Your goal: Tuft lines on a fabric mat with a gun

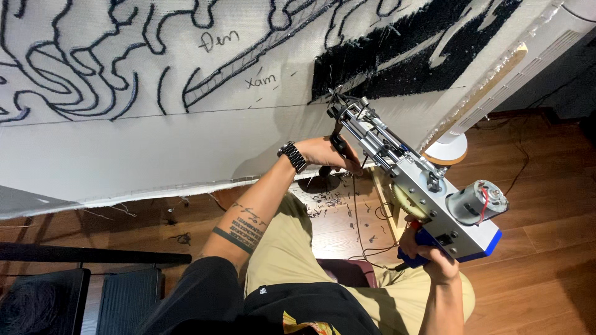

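Tufting gun (415, 186) is slanting w/ its long axis running from the blue rear grip, which the right hand (434, 257) is clenching low, up-left to the needle tip touching the stretched cloth (155, 142), the left hand (329, 154) closing round the front handle, nearer the cloth.

you are gripping the blue handle of the tufting gun (415, 197) with your right hand (428, 253), fingers wrapped around it, while your left hand (329, 154), a watch on its wrist, is closing on the black front grip. the gun's needle end is touching the stretched white cloth (124, 149) just below a black tufted patch (397, 56). yarn scraps are lying on the wooden floor (534, 273).
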